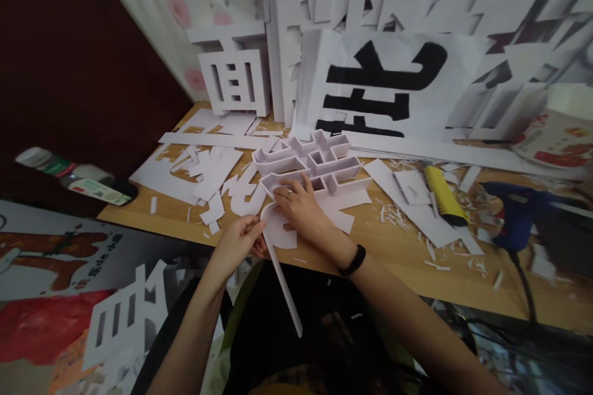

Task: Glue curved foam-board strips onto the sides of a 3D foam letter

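My left hand is closed, pinching a long narrow white foam-board strip at the curved lower-left edge of a white foam-board character. From the pinch, the strip's free end hangs past the table edge over my lap. The character lies on the table, with upright walls standing along much of its outline. My right hand, with a ring and a black wristband, holds the near part of the character. Its fingers reach over a wall, and the thumb lies near the curved flat part. The hand covers some of the character.
A blue glue gun and a yellow-handled tool lie at right. White scraps litter the wooden table. A finished character and a black-printed sheet stand behind. A bottle is at left.
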{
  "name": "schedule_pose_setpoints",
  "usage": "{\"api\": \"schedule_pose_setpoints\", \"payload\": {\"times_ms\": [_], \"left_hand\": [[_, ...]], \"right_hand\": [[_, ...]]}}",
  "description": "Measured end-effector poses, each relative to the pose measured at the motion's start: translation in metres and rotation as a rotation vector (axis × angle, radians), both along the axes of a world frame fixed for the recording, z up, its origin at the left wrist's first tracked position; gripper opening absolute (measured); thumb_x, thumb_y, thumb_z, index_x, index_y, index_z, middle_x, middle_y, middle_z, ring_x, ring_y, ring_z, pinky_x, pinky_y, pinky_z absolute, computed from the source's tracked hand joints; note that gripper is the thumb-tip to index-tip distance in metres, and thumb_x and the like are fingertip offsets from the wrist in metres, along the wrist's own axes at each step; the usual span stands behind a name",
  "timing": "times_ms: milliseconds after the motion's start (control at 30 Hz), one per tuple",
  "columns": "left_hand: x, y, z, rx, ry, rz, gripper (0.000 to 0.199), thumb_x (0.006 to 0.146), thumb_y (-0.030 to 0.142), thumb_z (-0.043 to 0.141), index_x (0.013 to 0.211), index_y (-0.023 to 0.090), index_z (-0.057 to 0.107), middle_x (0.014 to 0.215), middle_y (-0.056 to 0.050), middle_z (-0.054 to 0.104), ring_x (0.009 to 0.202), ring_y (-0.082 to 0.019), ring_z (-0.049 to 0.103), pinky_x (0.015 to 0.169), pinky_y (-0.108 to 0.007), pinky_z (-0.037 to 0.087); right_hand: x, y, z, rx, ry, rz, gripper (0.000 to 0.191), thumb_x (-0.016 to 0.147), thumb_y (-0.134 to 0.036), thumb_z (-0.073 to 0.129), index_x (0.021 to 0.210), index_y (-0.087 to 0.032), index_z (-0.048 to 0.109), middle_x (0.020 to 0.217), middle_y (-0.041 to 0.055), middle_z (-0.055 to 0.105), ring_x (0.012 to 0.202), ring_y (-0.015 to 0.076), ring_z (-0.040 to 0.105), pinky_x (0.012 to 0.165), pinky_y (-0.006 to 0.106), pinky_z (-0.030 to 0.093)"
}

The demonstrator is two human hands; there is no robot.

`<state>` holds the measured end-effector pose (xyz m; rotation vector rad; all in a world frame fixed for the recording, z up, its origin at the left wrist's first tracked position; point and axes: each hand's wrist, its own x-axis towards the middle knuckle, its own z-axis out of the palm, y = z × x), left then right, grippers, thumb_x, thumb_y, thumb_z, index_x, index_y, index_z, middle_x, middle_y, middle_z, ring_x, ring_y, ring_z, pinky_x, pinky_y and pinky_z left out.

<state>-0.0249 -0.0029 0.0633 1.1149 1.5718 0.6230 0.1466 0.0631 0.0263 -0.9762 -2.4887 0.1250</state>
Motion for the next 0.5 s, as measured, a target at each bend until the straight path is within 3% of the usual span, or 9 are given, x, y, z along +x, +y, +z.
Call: {"api": "schedule_pose_setpoints", "payload": {"times_ms": [100,200,333,500], "left_hand": [[0.0,-0.001,-0.005,0.022,-0.085,0.016,0.039,0.078,0.046,0.061,0.102,0.015,0.055,0.05,0.005,0.061,0.044,-0.015,0.06,0.047,-0.025,0.052],[-0.001,0.002,-0.003,0.0,-0.104,-0.012,0.041,0.085,0.035,0.057,0.12,0.014,0.05,0.051,0.005,0.061,0.044,-0.016,0.062,0.047,-0.025,0.053],[-0.006,0.012,0.008,-0.075,-0.087,-0.136,0.032,0.09,0.024,0.051,0.12,0.014,0.052,0.052,0.003,0.063,0.047,-0.016,0.065,0.049,-0.023,0.054],[-0.012,0.02,0.021,-0.092,-0.14,-0.256,0.031,0.09,0.014,0.05,0.121,0.011,0.056,0.05,0.002,0.063,0.05,-0.016,0.067,0.048,-0.021,0.053]], "right_hand": [[0.002,-0.001,0.001,0.002,-0.006,-0.004,0.049,0.066,-0.012,0.085,0.112,-0.015,0.067,0.123,0.0125,0.069,0.123,0.0355,0.051,0.113,0.066,0.022],[0.003,-0.001,-0.002,0.045,0.025,-0.014,0.045,0.071,-0.011,0.081,0.113,-0.015,0.066,0.123,0.0121,0.069,0.121,0.0346,0.053,0.111,0.065,0.025],[0.003,0.0,-0.008,0.115,0.083,-0.015,0.025,0.085,-0.012,0.067,0.109,-0.017,0.067,0.119,0.0101,0.071,0.118,0.0311,0.055,0.111,0.064,0.026],[0.0,0.003,-0.008,0.148,0.092,-0.007,0.018,0.092,-0.015,0.06,0.108,-0.016,0.067,0.115,0.0098,0.072,0.115,0.03,0.056,0.108,0.063,0.031]]}}
